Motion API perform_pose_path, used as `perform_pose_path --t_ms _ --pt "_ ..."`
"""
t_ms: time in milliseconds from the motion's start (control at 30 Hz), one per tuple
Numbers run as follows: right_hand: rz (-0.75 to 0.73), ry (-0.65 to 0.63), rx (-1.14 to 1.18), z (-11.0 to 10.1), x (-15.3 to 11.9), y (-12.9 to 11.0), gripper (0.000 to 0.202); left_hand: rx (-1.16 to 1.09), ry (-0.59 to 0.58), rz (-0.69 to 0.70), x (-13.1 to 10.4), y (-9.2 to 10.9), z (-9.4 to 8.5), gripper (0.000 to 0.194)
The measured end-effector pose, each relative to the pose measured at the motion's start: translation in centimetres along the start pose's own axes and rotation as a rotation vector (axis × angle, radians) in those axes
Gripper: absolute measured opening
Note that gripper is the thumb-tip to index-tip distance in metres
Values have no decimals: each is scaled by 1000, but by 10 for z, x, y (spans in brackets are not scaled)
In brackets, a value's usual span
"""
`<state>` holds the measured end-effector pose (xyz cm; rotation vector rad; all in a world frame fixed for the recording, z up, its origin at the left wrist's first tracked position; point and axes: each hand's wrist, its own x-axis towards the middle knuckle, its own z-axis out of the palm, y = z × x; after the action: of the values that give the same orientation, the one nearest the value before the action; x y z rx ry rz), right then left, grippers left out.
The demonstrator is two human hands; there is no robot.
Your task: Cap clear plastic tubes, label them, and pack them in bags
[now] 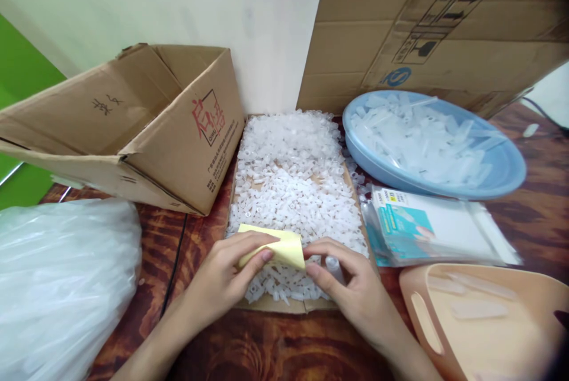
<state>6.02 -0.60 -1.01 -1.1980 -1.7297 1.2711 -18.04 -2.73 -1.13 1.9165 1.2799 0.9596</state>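
Note:
My left hand [237,262] grips a folded yellow paper [288,249], its thumb in front and its fingers behind. At the paper's right end is my right hand [344,268], with thumb and index finger close to the edge. A small clear tube [332,263] is held within the right hand's curled fingers. Below both hands lies a shallow cardboard tray [306,305] full of small white translucent plastic pieces [297,197].
An open cardboard box [178,144] stands at the left, behind a large plastic bag [66,286]. To the right are a blue basin [382,170] of clear tubes, stacked plastic packets [440,227] and a peach basket [418,280] holding several clear pieces. A large carton [355,43] stands behind.

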Motion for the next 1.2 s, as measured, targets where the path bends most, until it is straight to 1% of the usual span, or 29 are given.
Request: perform_pose_path --t_ms 67,167,267,400,500,567,633,767,833,900,933,967,1000,1033,1100,1133,1167,1200 --pt "-16 -13 70 4 -2 -2 23 5 31 2 0 2 1 23" --pt "21 -48 135 12 -4 -5 24 24 31 30 -1 2 4 20" --pt "119 -83 193 20 -6 -5 23 98 44 156 -1 0 8 23" --pt "277 -103 366 27 -10 2 35 298 126 362 0 -2 9 35" --pt "330 -72 498 29 -13 7 38 427 181 479 -2 0 5 32" --pt "341 -42 594 31 -14 8 37 482 202 516 -3 3 3 31" --pt "355 -18 692 34 -14 8 36 494 190 509 -3 4 2 31" --pt "412 7 832 37 -13 5 37 424 106 474 -2 3 2 40" --pt "433 13 800 37 -13 3 39 409 56 468 -3 2 3 48" --pt "445 20 682 35 -14 2 41 401 6 473 -3 1 3 52" --pt "447 17 616 34 -14 3 41 386 -11 469 -3 1 3 52" --pt "448 11 568 32 -15 3 41 366 -6 448 -3 1 3 48" --pt "444 -3 544 30 -15 4 41 342 22 397 -3 1 3 43" --pt "436 -19 541 27 -15 5 41 317 75 309 -2 1 3 39" --pt "409 -26 568 22 -17 7 40 263 215 36 -2 3 0 29" --pt "392 -14 579 20 -18 7 39 223 259 -114 -3 4 -2 29" --pt "375 -5 582 19 -19 7 39 166 258 -256 -4 5 -5 37" --pt "358 -11 583 18 -20 6 39 87 218 -377 -5 6 -7 48"
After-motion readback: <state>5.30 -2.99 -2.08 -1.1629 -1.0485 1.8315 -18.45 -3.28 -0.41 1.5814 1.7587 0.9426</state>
